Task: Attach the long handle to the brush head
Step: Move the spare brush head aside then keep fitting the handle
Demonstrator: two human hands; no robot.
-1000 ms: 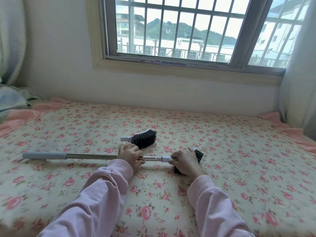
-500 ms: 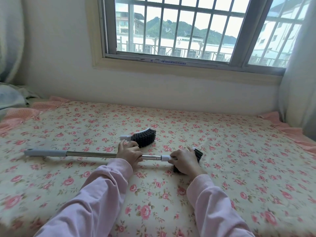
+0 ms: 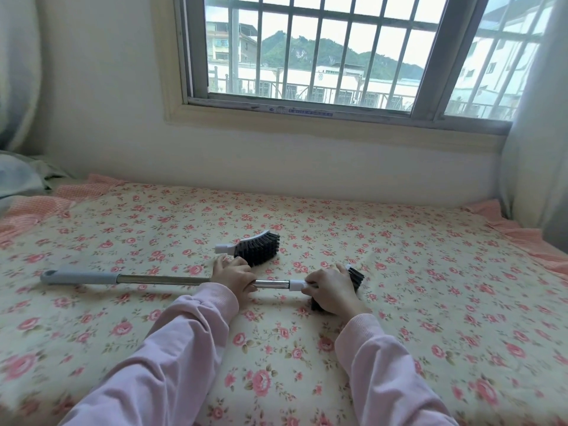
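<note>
So the long metal handle with the grey plastic grip (image 3: 159,279) is lying flat across the floral bedsheet (image 3: 430,302), grey end pointing off to the person's left. Their left hand (image 3: 235,276) is wrapped around the shiny shaft about midway. The right hand (image 3: 330,290) is closed over the black-bristled brush head (image 3: 356,276), right where the handle's white plastic connector (image 3: 296,285) meets it; can't tell if it's fully seated, the fingers cover the joint. A second black brush head with a white curved back (image 3: 252,245) sits loose on the sheet just behind the left hand, not touching the handle.
</note>
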